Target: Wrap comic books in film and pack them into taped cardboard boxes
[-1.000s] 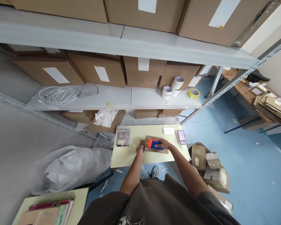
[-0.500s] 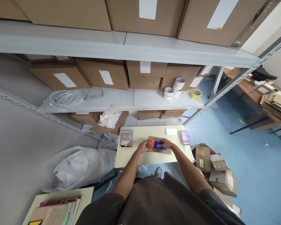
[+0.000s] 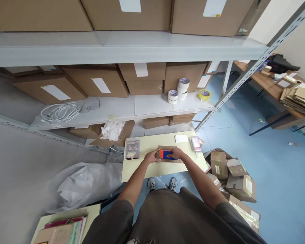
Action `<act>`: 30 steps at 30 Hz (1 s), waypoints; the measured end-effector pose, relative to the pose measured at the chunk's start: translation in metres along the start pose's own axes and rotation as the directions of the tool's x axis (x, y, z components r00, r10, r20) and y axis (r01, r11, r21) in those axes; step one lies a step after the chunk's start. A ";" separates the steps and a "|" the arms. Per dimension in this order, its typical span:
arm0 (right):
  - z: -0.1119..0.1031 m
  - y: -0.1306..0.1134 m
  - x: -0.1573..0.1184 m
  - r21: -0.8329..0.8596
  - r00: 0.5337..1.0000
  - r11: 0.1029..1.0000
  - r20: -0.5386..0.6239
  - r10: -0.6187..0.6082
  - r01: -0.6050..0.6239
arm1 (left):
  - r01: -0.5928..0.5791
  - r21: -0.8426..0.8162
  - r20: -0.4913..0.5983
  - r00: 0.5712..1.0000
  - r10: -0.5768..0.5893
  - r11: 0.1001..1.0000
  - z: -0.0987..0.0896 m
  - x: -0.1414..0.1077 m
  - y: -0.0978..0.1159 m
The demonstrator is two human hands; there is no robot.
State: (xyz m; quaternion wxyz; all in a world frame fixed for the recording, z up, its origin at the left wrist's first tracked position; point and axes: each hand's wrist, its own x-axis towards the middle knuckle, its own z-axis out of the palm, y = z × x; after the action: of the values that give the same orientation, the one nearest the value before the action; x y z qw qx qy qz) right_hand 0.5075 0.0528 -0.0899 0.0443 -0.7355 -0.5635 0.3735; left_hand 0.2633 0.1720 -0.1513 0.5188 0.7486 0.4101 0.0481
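Note:
Flat brown cardboard [image 3: 171,161] lies on the pale yellow table [image 3: 139,169] in front of me. Above it is a boxy blue-and-orange object [image 3: 165,155], its orange end facing left; its exact kind is too small to make out. My right hand [image 3: 176,153] grips the blue end from the right, fingers wrapped over it. My left hand [image 3: 152,156] pinches the cardboard's left edge, close beside the orange end. Both hands hide parts of the cardboard. A dark-covered disc case or booklet [image 3: 133,149] rests to the left of my left hand.
White papers [image 3: 181,138] and a blurred item [image 3: 196,144] lie at the table's right. Tape rolls [image 3: 173,97] and a coiled white cable [image 3: 61,113] sit on the shelf [image 3: 112,108]. Cardboard boxes [image 3: 218,164] crowd the floor to the right; a plastic-wrapped bundle [image 3: 86,184] is left.
The camera view has shifted, so the shelf and table appear further left. My hands keep their hold on the cardboard and the blue-and-orange object, with little movement relative to the table.

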 end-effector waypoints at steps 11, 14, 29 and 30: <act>-0.031 0.060 -0.036 -0.021 0.995 0.995 0.011 0.095 -0.095 | 0.064 0.006 -0.031 0.998 -0.063 0.998 0.020 0.003 0.021; -0.051 0.101 -0.058 0.011 0.991 0.991 -0.006 0.134 -0.134 | 0.103 -0.007 -0.036 0.994 -0.103 0.995 0.021 0.006 0.024; -0.094 0.204 -0.126 0.001 0.968 0.969 -0.022 0.249 -0.249 | 0.085 0.051 0.009 0.996 -0.086 0.995 0.032 0.011 0.032; -0.098 0.210 -0.128 0.000 0.962 0.962 -0.029 0.273 -0.273 | 0.086 0.069 0.030 0.996 -0.088 0.994 0.031 0.011 0.032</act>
State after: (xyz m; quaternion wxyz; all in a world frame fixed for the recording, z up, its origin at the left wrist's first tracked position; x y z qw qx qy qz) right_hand 0.7225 -0.0987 -0.0574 -0.0009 -0.8115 -0.4568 0.3644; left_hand 0.3044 0.1520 -0.1433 0.5015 0.7476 0.4353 -0.0007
